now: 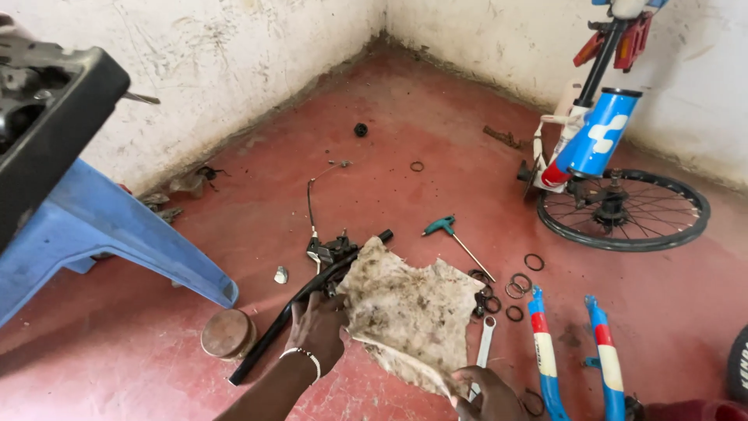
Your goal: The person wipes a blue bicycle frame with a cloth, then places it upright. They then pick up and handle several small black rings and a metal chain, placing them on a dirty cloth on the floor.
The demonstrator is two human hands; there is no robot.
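Bike frame with wheel stands in the corner, untouched. Dirty rag lies over the black handlebar on the red floor. Left hand grips bar and rag edge; right hand pinches the rag's lower corner. Wiping step, seemingly; next calls for steadying the bar.

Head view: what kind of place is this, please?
Probably a small bicycle repair spot on a bare red floor: a wheel, a blue fork, a T-handle key and loose rings lie about.
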